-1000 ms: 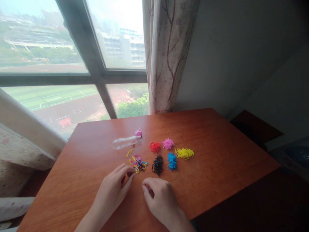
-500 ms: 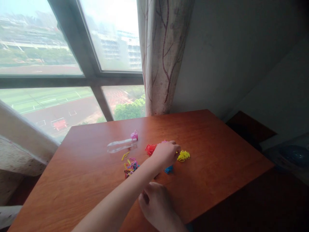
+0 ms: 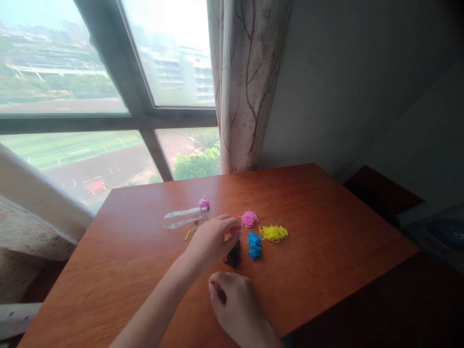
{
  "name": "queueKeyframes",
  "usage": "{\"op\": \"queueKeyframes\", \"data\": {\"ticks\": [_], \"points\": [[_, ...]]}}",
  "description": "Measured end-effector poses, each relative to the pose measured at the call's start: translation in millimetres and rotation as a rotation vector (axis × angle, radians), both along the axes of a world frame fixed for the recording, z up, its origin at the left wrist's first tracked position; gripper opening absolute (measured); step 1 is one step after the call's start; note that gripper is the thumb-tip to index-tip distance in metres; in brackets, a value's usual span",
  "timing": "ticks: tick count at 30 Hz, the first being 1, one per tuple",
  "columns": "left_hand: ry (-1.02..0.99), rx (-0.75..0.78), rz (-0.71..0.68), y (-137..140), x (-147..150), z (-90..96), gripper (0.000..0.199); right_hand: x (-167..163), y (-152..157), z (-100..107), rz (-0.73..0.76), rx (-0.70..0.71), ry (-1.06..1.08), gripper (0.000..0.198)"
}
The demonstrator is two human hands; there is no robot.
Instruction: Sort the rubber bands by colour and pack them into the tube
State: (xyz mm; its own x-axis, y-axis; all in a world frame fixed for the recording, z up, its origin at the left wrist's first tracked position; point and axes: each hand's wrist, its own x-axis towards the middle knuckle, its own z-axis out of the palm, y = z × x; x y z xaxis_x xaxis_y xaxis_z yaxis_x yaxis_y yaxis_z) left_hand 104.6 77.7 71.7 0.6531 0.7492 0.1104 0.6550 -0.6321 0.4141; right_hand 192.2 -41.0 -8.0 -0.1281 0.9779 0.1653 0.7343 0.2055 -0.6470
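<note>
My left hand [image 3: 213, 239] is above the middle of the table, fingers slightly bent and apart, with nothing visible in them. It hides most of the red rubber bands and the mixed-colour pile. Beside its fingertips lie small heaps of pink rubber bands [image 3: 249, 218], blue rubber bands [image 3: 254, 245] and black rubber bands [image 3: 233, 256]. Farther right is a heap of yellow rubber bands [image 3: 274, 233]. Nearer to me, my right hand [image 3: 239, 302] rests low over the table, its fingers curled closed; whatever they hold, if anything, is hidden.
A clear plastic container [image 3: 181, 218] lies on its side behind my left hand, with a pink cap-like piece [image 3: 204, 203] at its end. A few loose yellow bands [image 3: 190, 233] lie near it. The wooden table [image 3: 326, 232] meets a window and a curtain [image 3: 242, 96].
My left hand has drawn back leftward from the yellow heap, uncovering the pink, blue and black heaps and covering the mixed pile. My right hand has stayed nearly still.
</note>
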Motion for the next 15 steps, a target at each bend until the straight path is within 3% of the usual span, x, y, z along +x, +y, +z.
{"op": "queueKeyframes", "data": {"ticks": [7, 15], "points": [[0.000, -0.023, 0.313, -32, -84, -24.6, 0.021, -5, 1, -5, -0.062, 0.056, -0.010, 0.015], [-0.033, -0.050, 0.369, -53, -104, -57.3, 0.021, -12, 13, 7, -0.157, 0.025, -0.276, 0.013]]}}
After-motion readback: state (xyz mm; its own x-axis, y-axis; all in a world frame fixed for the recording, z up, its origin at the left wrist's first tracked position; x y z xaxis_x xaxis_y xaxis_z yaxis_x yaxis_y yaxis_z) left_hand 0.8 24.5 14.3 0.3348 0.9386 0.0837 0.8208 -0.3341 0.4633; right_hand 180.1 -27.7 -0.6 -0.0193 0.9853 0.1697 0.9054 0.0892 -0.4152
